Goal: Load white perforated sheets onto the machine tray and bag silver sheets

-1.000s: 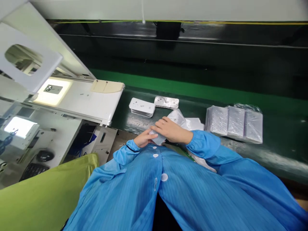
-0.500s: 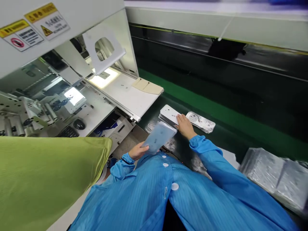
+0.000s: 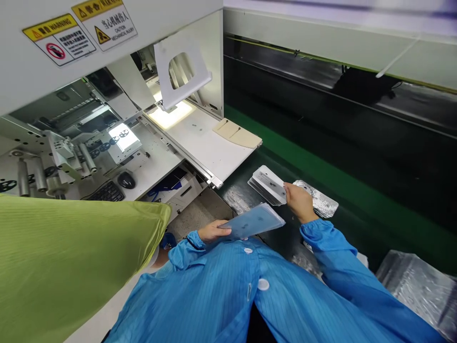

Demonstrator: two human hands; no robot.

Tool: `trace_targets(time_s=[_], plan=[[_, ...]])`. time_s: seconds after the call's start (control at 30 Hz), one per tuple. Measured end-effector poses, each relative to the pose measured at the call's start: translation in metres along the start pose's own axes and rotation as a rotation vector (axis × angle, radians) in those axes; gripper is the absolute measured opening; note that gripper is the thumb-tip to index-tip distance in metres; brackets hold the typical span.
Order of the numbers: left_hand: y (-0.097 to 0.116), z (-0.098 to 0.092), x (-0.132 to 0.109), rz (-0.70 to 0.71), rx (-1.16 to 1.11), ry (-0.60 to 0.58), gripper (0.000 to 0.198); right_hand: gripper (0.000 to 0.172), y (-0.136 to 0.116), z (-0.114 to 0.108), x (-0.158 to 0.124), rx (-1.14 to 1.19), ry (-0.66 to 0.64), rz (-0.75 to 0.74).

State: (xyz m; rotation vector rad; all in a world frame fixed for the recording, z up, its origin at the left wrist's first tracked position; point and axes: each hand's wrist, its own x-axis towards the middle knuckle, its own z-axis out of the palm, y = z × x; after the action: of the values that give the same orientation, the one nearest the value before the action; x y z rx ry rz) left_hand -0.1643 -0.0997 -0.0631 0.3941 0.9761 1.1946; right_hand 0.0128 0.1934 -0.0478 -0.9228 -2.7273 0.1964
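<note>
Near my waist, my left hand (image 3: 214,230) is closed around one end of a stack of flat, blue-tinted plates (image 3: 254,220) with small dark marks, tilted toward me. Ahead of it on the dark surface lies a stack of white, round-cornered plates (image 3: 260,190). My right hand (image 3: 299,202) pinches the right end of a thin, greyish plate (image 3: 272,183) on top of that stack. Whether this plate is fully lifted off, I cannot tell. Just beyond my right wrist sits a second stack of silvery plates (image 3: 326,202).
A machine with a white platform (image 3: 214,155), a lit panel (image 3: 171,116) and warning labels (image 3: 59,40) stands at left. A mouse (image 3: 126,180) and keyboard (image 3: 107,192) rest below it. Plastic-wrapped packs (image 3: 421,286) are at right. Yellow-green cloth (image 3: 78,262) covers the lower left.
My right hand has gone from lying on the white stack to pinching the top plate's end. The blue-tinted stack in my left hand has turned flatter. The view has shifted left.
</note>
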Motion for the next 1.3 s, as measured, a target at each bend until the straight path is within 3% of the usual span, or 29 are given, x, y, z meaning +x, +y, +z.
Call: trace_targets(time_s=[0.1, 0.2, 0.37, 0.47, 0.63, 0.8, 1.0, 1.3], plan=[[0.004, -0.005, -0.001, -0.009, 0.002, 0.005, 0.053, 0.049, -0.017, -0.014, 0.017, 0.02, 0.063, 0.008], [0.008, -0.012, -0.005, -0.02, 0.005, 0.027, 0.046, 0.048, -0.052, -0.014, 0.049, 0.053, 0.064, -0.08], [0.014, -0.024, -0.013, -0.042, 0.005, 0.043, 0.046, 0.051, -0.12, 0.014, 0.121, 0.065, -0.019, -0.252], [0.016, -0.028, -0.02, -0.036, 0.001, 0.06, 0.05, 0.052, -0.145, 0.031, 0.147, 0.047, -0.079, -0.296], [0.016, -0.034, -0.026, -0.033, -0.007, 0.102, 0.053, 0.047, -0.163, 0.048, 0.149, 0.012, -0.184, -0.29], [0.014, -0.04, -0.023, -0.033, -0.011, 0.127, 0.047, 0.057, -0.174, 0.054, 0.143, 0.005, -0.235, -0.251], [0.016, -0.042, -0.019, -0.032, -0.028, 0.123, 0.049, 0.068, -0.186, 0.056, 0.145, 0.005, -0.246, -0.19], [0.019, -0.042, -0.021, -0.022, -0.08, 0.106, 0.056, 0.067, -0.186, 0.061, 0.153, 0.03, -0.228, -0.168]])
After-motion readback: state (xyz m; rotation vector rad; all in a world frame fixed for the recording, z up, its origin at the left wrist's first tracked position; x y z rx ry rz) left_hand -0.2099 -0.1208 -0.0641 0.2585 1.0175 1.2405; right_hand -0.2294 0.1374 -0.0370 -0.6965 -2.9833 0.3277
